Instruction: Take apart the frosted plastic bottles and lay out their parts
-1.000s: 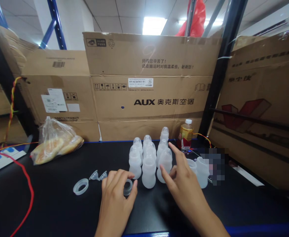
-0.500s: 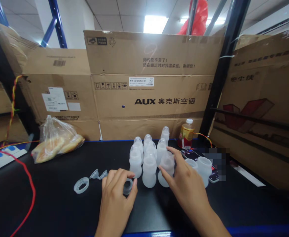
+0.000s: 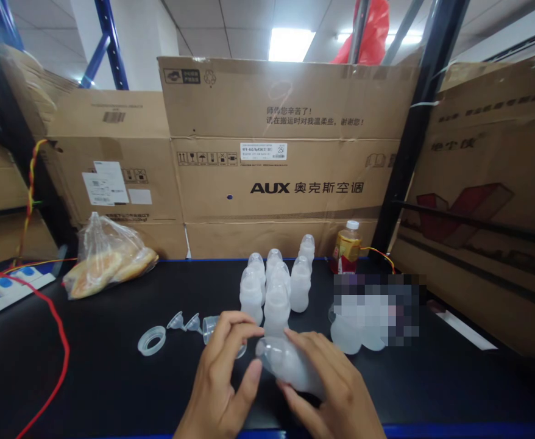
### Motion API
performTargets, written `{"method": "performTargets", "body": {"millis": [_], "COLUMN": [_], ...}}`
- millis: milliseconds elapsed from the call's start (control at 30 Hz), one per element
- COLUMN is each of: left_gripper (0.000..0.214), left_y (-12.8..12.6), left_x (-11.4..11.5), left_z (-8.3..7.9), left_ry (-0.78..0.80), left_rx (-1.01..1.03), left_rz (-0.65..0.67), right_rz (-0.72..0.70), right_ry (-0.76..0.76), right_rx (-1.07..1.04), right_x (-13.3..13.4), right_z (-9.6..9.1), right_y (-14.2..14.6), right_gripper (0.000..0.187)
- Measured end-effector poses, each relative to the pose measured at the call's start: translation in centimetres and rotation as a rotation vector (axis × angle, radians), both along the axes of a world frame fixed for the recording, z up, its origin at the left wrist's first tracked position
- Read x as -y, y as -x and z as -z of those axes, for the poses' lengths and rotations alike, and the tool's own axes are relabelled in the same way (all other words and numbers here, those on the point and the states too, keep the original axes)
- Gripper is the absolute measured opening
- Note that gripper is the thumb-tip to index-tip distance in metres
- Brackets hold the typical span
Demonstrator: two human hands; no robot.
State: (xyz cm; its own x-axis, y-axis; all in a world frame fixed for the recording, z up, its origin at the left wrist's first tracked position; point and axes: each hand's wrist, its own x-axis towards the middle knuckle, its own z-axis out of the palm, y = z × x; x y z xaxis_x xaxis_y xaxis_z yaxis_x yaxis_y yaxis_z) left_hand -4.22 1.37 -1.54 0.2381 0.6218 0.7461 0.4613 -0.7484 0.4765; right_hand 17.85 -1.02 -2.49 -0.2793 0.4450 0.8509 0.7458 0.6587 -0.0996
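Observation:
My right hand (image 3: 336, 390) is shut on a frosted silicone baby bottle (image 3: 290, 366), which lies tilted on its side above the table. My left hand (image 3: 217, 372) grips a clear plastic collar (image 3: 222, 332) under its fingers, close to the bottle's open end. Several upright frosted bottles (image 3: 276, 311) stand just beyond my hands. To the left lie a clear silicone ring (image 3: 151, 340) and small clear funnel pieces (image 3: 178, 321). Two more frosted bottles (image 3: 345, 332) on the right are partly hidden by a pixelated patch.
A black table (image 3: 89, 378) holds a plastic bag of bread (image 3: 105, 265), a juice bottle (image 3: 347, 250), and a power strip (image 3: 2, 289) crossed by a red cable (image 3: 55, 329). Cardboard boxes (image 3: 272, 183) and dark shelf posts stand behind.
My right hand has taken the nearest right-hand bottle from the group and tilted it on its side. My left hand has picked up the clear piece from the table.

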Motion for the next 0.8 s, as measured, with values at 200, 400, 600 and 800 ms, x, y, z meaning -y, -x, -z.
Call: {"method": "performTargets", "body": {"millis": [200, 400, 600, 800], "left_gripper": [0.054, 0.046, 0.038, 0.047], "left_y": [0.2, -0.1, 0.3, 0.1], "left_x": [-0.1, -0.1, -0.1, -0.4], "left_z": [0.0, -0.2, -0.3, 0.1], "left_ry": [0.118, 0.415, 0.529, 0.564], "left_rx": [-0.15, -0.194, -0.19, -0.171], "left_rz": [0.238, 0.326, 0.208, 0.1], "right_rz": [-0.014, -0.211, -0.281, -0.23], "right_ry": [0.096, 0.298, 0.308, 0.087], "right_rx": [-0.086, -0.192, -0.249, -0.068], "right_x": [-0.5, -0.6, -0.6, -0.7], "right_z": [1.5, 0.4, 0.9, 2.1], "right_y": [-0.5, -1.1, -1.5, -1.4], "right_gripper": [0.045, 0.052, 0.057, 0.052]}}
